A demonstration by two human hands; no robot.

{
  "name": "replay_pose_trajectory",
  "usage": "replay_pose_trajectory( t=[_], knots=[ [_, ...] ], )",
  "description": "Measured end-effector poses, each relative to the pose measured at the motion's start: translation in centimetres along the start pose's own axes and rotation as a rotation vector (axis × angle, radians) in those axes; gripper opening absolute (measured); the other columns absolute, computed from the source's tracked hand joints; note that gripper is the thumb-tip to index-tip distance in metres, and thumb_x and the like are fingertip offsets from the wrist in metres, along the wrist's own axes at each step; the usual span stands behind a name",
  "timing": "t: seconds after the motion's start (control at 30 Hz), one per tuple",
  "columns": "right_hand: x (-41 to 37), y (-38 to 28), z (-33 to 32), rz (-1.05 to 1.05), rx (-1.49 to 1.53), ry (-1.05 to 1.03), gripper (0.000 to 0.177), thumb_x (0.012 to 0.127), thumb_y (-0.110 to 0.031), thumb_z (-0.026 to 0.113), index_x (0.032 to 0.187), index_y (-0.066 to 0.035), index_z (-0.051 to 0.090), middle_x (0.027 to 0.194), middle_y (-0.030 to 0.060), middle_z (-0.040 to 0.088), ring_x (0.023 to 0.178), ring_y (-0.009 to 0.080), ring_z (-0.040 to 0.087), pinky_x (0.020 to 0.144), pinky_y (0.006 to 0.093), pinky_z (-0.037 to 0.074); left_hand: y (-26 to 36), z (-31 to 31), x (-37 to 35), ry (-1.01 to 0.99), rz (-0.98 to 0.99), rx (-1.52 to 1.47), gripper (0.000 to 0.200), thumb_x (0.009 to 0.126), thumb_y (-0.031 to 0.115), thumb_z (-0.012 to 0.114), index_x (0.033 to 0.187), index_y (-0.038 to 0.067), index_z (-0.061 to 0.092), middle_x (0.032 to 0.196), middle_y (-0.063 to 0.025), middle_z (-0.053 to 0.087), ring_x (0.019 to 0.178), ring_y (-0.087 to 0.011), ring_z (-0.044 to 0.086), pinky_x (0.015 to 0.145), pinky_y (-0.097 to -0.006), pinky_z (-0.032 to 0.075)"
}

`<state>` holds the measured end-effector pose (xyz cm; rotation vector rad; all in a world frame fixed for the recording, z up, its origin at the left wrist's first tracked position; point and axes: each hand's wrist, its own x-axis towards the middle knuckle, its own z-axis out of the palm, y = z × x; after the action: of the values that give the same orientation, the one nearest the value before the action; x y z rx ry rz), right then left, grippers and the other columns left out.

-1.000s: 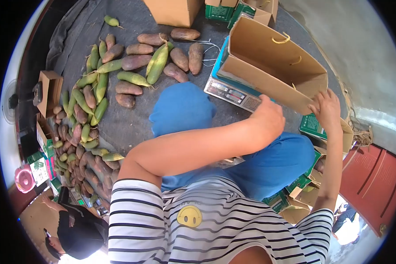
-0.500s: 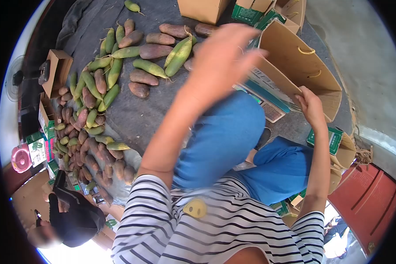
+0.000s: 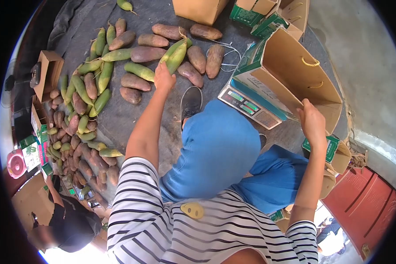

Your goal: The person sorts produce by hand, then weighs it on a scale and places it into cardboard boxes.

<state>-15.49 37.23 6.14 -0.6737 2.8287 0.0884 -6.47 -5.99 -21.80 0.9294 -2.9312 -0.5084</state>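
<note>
My left hand (image 3: 165, 79) has its fingers closed round the lower end of a green radish (image 3: 177, 56), which lies against another green one. Around it rest reddish-purple radishes, among them a long one (image 3: 148, 54) to the left and an upright one (image 3: 214, 61) to the right. My right hand (image 3: 313, 122) grips the near rim of an open cardboard box (image 3: 290, 61) with yellow cord handles. That box stands tilted on a digital scale (image 3: 251, 108) with lit green displays.
A big pile of mixed radishes (image 3: 81, 149) covers the left side of the dark ground cloth (image 3: 114, 116). More cartons (image 3: 246, 13) stand at the top, and a green-and-brown box (image 3: 330, 149) sits below my right hand. Another person (image 3: 70, 220) works at lower left.
My left hand has swung left from beside the box down onto the green radish. My right hand stays on the box rim.
</note>
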Motion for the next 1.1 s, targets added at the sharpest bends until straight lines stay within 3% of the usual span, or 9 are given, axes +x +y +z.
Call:
replay_pose_trajectory(
  t=[0.33,0.43,0.53,0.73,0.77,0.83,0.97,1.03,1.1],
  knots=[
    [0.5,0.2,-0.1,-0.019,0.027,0.000,0.018,0.086,-0.014,0.058,0.089,-0.001,0.047,0.081,0.0196,0.060,0.079,0.0380,0.060,0.067,0.0464,0.046,1.7,-0.9,2.1,-0.323,-0.385,0.067,0.082,0.063,0.039,0.081,0.126,0.006,0.040,0.123,-0.0207,0.050,0.111,-0.0352,0.054,0.090,-0.0406,0.047],
    [0.2,0.4,-0.4,-0.030,0.042,0.012,0.017,0.085,-0.014,0.058,0.088,-0.001,0.047,0.081,0.0189,0.060,0.080,0.0377,0.059,0.067,0.0461,0.046,-0.9,2.7,-0.3,-0.225,-0.297,-0.150,0.078,0.062,0.037,0.080,0.120,0.002,0.041,0.116,-0.0237,0.055,0.104,-0.0374,0.057,0.087,-0.0423,0.048],
    [0.0,0.2,-0.5,-0.016,0.062,-0.014,0.017,0.085,-0.014,0.058,0.087,-0.002,0.047,0.081,0.0185,0.060,0.082,0.0370,0.059,0.068,0.0459,0.046,-0.2,2.1,-4.0,-0.334,-0.325,-0.241,0.073,0.064,0.034,0.079,0.116,-0.001,0.041,0.108,-0.0247,0.059,0.100,-0.0389,0.059,0.087,-0.0437,0.047],
    [-0.6,1.3,-0.5,-0.096,0.182,-0.009,0.017,0.084,-0.012,0.060,0.090,-0.002,0.047,0.086,0.0189,0.060,0.087,0.0370,0.058,0.073,0.0465,0.045,3.0,-2.3,-7.9,-0.078,-0.164,-0.570,0.073,0.064,0.030,0.079,0.117,-0.002,0.040,0.102,-0.0235,0.061,0.096,-0.0354,0.061,0.086,-0.0394,0.047],
    [-0.7,1.4,-0.4,-0.111,0.204,-0.003,0.018,0.084,-0.011,0.060,0.091,-0.002,0.047,0.086,0.0189,0.060,0.088,0.0373,0.058,0.074,0.0466,0.045,3.9,-3.4,-7.4,0.019,-0.073,-0.585,0.070,0.066,0.026,0.080,0.117,-0.003,0.042,0.105,-0.0214,0.060,0.096,-0.0294,0.061,0.085,-0.0362,0.048],
    [-0.8,1.6,-0.4,-0.119,0.225,-0.005,0.019,0.083,-0.010,0.060,0.093,-0.002,0.046,0.087,0.0191,0.060,0.089,0.0377,0.058,0.075,0.0468,0.045,8.6,-8.1,-6.3,0.120,0.072,-0.965,0.063,0.069,0.021,0.079,0.116,-0.003,0.044,0.107,-0.0179,0.059,0.097,-0.0243,0.060,0.084,-0.0343,0.048],
    [-0.7,2.1,0.3,-0.124,0.214,-0.025,0.020,0.082,-0.008,0.060,0.095,-0.002,0.046,0.089,0.0196,0.060,0.090,0.0382,0.058,0.075,0.0474,0.046,21.1,-19.0,-6.5,0.240,0.445,-1.234,0.050,0.072,0.009,0.077,0.112,-0.003,0.049,0.103,-0.0129,0.061,0.093,-0.0197,0.061,0.081,-0.0320,0.049],
    [-0.7,2.3,0.6,-0.146,0.207,-0.011,0.021,0.082,-0.007,0.060,0.095,-0.002,0.045,0.089,0.0199,0.060,0.091,0.0383,0.058,0.074,0.0475,0.046,26.3,-21.6,-6.7,0.221,0.701,-1.193,0.034,0.071,0.007,0.077,0.100,0.001,0.059,0.083,-0.0062,0.065,0.073,-0.0187,0.063,0.070,-0.0309,0.052],
    [-0.8,2.1,0.5,-0.167,0.205,0.012,0.021,0.081,-0.007,0.060,0.095,-0.001,0.045,0.090,0.0200,0.060,0.091,0.0383,0.058,0.074,0.0476,0.046,30.0,-21.6,-6.7,0.242,0.871,-1.041,0.053,0.064,0.017,0.079,0.108,0.001,0.054,0.098,-0.0132,0.060,0.088,-0.0269,0.059,0.077,-0.0357,0.049]
  ],
)
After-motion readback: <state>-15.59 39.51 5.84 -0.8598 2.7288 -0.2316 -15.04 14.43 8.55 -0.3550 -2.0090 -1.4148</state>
